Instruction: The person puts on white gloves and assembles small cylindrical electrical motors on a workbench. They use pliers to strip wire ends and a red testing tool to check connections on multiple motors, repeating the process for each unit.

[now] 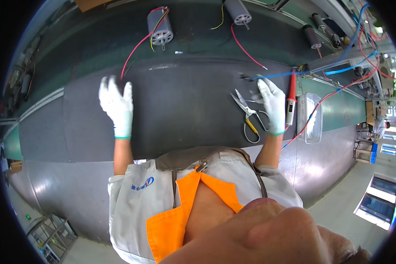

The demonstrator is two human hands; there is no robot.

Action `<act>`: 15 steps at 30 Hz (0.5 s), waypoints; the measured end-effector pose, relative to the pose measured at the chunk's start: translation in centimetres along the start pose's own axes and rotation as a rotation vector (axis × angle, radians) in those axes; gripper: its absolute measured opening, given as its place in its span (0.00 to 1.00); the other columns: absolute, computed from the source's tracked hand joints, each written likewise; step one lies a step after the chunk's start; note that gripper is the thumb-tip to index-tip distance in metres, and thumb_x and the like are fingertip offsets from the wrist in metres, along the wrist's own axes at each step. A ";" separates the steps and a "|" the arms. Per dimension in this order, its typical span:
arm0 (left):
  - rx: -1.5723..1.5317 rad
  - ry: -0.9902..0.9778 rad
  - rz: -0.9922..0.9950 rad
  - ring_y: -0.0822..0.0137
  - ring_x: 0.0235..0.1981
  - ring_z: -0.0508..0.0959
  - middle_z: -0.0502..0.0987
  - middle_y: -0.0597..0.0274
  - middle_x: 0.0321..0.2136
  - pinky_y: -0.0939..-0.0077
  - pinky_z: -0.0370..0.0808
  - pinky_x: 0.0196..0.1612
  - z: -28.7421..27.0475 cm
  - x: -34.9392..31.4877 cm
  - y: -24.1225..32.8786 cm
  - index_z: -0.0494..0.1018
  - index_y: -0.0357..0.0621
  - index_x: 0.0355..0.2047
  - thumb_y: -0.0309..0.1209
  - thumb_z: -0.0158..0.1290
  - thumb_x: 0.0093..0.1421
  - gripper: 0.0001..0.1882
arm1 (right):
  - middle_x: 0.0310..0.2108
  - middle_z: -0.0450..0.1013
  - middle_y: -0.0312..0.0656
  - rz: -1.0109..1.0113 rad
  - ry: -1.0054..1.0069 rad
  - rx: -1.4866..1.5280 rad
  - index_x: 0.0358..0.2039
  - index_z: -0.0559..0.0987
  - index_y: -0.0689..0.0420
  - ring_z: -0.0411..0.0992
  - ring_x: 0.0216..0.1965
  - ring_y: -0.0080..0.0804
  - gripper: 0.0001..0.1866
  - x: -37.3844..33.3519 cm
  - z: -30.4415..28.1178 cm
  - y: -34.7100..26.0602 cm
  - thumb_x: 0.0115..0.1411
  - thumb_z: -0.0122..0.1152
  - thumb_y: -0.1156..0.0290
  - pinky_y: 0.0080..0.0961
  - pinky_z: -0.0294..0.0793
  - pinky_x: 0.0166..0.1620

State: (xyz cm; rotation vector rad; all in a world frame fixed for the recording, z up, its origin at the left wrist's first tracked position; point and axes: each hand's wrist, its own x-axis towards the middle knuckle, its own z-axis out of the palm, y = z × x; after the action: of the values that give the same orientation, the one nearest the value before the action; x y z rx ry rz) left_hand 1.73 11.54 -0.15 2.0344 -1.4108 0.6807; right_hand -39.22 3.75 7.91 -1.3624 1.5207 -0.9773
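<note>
My left hand (117, 105), in a white glove, has its fingers apart at the left of the black mat. A red wire (136, 47) runs from a grey motor (161, 28) down to its fingertips; I cannot tell whether they touch it. White-gloved too, my right hand (273, 103) is closed at the fingertips on a blue cable (277, 75) with a dark, blurred end piece (246, 77). Beside its palm lie scissors (242, 104) and yellow-handled pliers or cutters (251, 125), partly hidden. Just right of the hand is a red-and-grey pen-shaped tool (291, 103).
A second grey motor (238, 12) with a red lead (246, 50) lies at the back. A clear plastic tray (311, 119) stands at the right. Red and blue hoses (339, 90) hang across the right side. Darker motors (311, 37) lie at the far right.
</note>
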 end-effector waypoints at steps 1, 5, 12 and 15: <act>-0.093 -0.067 -0.126 0.45 0.55 0.74 0.73 0.44 0.56 0.53 0.69 0.59 -0.7 -0.1 0.0 0.74 0.38 0.53 0.34 0.60 0.61 0.22 | 0.30 0.80 0.39 0.199 0.010 -0.300 0.51 0.82 0.64 0.79 0.30 0.20 0.19 1.2 -1.1 1.2 0.68 0.61 0.61 0.18 0.78 0.30; -0.472 -0.332 0.228 0.50 0.55 0.76 0.76 0.51 0.54 0.55 0.70 0.60 -1.6 -1.4 4.5 0.74 0.41 0.54 0.29 0.59 0.57 0.23 | 0.28 0.80 0.38 -0.003 -0.181 -0.151 0.58 0.78 0.61 0.76 0.25 0.18 0.21 5.5 0.0 2.9 0.67 0.61 0.66 0.19 0.75 0.28; -0.474 -0.371 0.503 0.49 0.61 0.69 0.72 0.52 0.58 0.51 0.64 0.65 8.3 4.1 15.8 0.69 0.45 0.62 0.40 0.56 0.62 0.28 | 0.37 0.81 0.52 -0.242 0.039 -0.556 0.71 0.59 0.52 0.81 0.36 0.49 0.39 27.8 3.1 1.6 0.63 0.63 0.59 0.42 0.80 0.42; -0.180 -0.529 0.388 0.47 0.61 0.68 0.72 0.50 0.57 0.49 0.63 0.62 12.9 5.7 18.6 0.69 0.44 0.61 0.50 0.55 0.62 0.32 | 0.36 0.80 0.44 0.107 -0.272 0.335 0.76 0.44 0.45 0.80 0.30 0.34 0.50 33.7 5.2 4.2 0.63 0.67 0.67 0.39 0.82 0.31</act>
State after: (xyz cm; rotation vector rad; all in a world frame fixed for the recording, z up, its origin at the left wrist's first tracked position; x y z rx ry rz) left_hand -12.91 -6.49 -2.43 1.8891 -2.1193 0.1437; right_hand -37.24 -29.46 -0.83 -1.1126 1.1547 -0.8920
